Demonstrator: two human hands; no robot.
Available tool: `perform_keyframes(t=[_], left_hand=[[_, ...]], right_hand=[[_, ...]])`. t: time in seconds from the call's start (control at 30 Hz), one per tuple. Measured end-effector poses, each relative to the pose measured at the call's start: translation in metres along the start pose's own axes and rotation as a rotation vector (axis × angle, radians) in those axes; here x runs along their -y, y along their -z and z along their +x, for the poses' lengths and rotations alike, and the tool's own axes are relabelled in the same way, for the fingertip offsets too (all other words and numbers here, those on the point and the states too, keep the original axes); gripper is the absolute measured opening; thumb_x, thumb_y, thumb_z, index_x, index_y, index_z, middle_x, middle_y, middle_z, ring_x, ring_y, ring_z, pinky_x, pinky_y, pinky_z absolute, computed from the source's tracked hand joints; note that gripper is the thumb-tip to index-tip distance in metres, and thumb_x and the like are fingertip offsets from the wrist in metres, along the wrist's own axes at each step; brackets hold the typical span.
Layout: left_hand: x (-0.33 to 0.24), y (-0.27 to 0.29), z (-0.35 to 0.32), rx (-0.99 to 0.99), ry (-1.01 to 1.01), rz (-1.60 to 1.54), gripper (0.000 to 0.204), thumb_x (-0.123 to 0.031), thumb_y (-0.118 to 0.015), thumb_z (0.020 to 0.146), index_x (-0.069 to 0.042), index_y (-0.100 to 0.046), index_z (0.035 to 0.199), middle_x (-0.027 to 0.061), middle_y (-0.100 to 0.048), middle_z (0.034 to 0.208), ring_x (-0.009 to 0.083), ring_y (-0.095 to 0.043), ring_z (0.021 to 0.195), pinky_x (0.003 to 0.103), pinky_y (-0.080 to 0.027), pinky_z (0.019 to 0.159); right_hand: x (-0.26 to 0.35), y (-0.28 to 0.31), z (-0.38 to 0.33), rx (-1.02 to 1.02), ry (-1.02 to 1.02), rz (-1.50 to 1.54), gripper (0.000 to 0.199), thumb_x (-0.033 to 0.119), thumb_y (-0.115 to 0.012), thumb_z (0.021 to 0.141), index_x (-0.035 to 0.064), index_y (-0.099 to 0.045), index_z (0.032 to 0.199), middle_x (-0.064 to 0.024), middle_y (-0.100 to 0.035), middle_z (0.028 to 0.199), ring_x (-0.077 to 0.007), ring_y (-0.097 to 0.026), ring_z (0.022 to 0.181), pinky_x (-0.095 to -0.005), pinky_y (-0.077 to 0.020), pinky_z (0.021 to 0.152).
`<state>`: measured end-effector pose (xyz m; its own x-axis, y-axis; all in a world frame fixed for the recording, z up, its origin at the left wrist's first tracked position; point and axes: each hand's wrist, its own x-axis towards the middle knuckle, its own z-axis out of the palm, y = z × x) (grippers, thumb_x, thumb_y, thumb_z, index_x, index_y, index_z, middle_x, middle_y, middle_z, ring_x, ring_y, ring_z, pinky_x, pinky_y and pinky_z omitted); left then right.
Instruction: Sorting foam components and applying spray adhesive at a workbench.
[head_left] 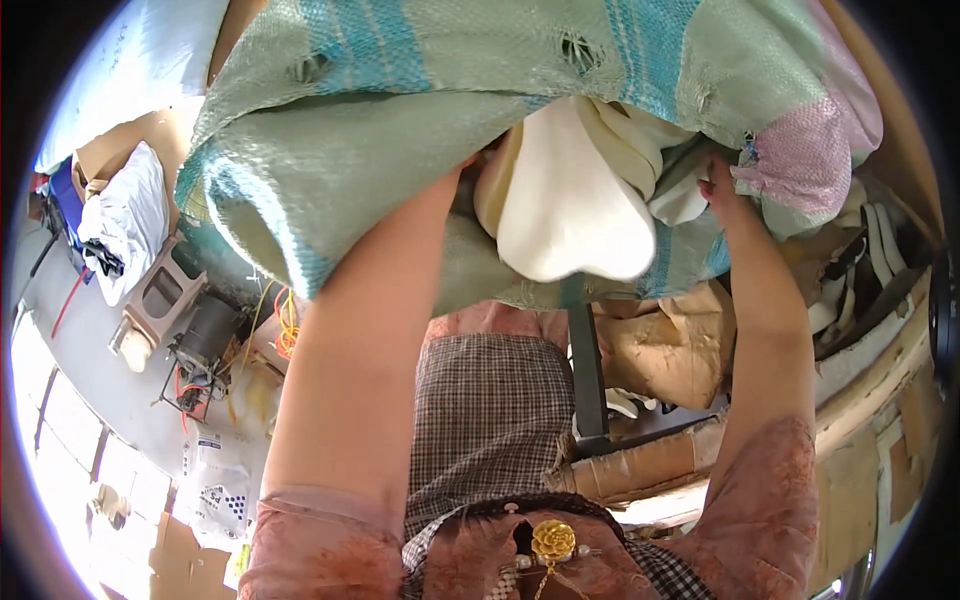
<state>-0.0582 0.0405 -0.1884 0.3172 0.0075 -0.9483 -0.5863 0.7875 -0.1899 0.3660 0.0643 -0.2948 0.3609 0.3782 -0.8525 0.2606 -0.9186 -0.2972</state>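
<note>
Two bare arms reach up to one big green woven sack (pixel 400 130) with blue stripes, held high in front of the person. The right hand (pixel 722 190) grips the sack's open edge, while the left hand is hidden inside the sack, so I cannot tell if it is open or closed. One cream-white soft piece (pixel 570 200) hangs out of the sack's mouth, between the two arms.

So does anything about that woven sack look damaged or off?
Yes. The green and blue woven sack has small torn holes near its top, and cream padding pieces bulge out of its open mouth. The right hand grips its edge.
</note>
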Motion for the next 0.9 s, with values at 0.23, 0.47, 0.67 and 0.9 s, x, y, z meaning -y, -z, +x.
perform_keyframes(t=[0.23, 0.47, 0.67, 0.9], left_hand=[[0.051, 0.000, 0.043, 0.322, -0.480, -0.183, 0.045, -0.036, -0.062, 0.073, -0.007, -0.058, 0.107, 0.0095, -0.060, 0.099, 0.0248, -0.055, 0.092, 0.036, -0.045, 0.083], [0.019, 0.003, 0.023, 0.125, -0.052, -0.434, 0.044, -0.035, -0.057, 0.075, -0.004, -0.058, 0.105, 0.0110, -0.062, 0.097, 0.0257, -0.059, 0.086, 0.036, -0.048, 0.077], [0.067, -0.045, -0.002, 0.283, -0.439, -0.036, 0.047, -0.036, -0.058, 0.077, -0.004, -0.056, 0.111, 0.0112, -0.062, 0.099, 0.0254, -0.058, 0.088, 0.037, -0.047, 0.081], [0.069, -0.028, 0.054, 0.237, -0.585, 0.101, 0.049, -0.035, -0.062, 0.074, -0.003, -0.056, 0.111, 0.0115, -0.062, 0.098, 0.0260, -0.058, 0.088, 0.037, -0.046, 0.082]], right_hand=[[-0.007, 0.074, 0.050, 0.380, 0.561, -0.301, 0.020, 0.033, -0.059, 0.081, 0.0136, -0.056, 0.081, -0.0026, -0.057, 0.074, -0.0181, -0.054, 0.067, -0.0324, -0.0462, 0.061], [0.092, 0.104, -0.069, 0.419, 0.160, -1.055, 0.088, 0.022, -0.078, 0.052, -0.0027, -0.042, 0.129, -0.0163, -0.051, 0.124, -0.0275, -0.050, 0.113, -0.0355, -0.0383, 0.096], [0.254, 0.118, -0.221, 0.416, 0.733, -1.154, 0.067, 0.006, -0.060, 0.074, 0.0034, -0.035, 0.135, -0.0105, -0.048, 0.127, -0.0177, -0.049, 0.111, -0.0293, -0.0417, 0.091], [0.265, 0.013, -0.239, 0.469, 0.919, -1.550, 0.039, 0.006, -0.052, 0.082, 0.0021, -0.047, 0.120, -0.0143, -0.051, 0.123, -0.0238, -0.048, 0.115, -0.0349, -0.0414, 0.093]])
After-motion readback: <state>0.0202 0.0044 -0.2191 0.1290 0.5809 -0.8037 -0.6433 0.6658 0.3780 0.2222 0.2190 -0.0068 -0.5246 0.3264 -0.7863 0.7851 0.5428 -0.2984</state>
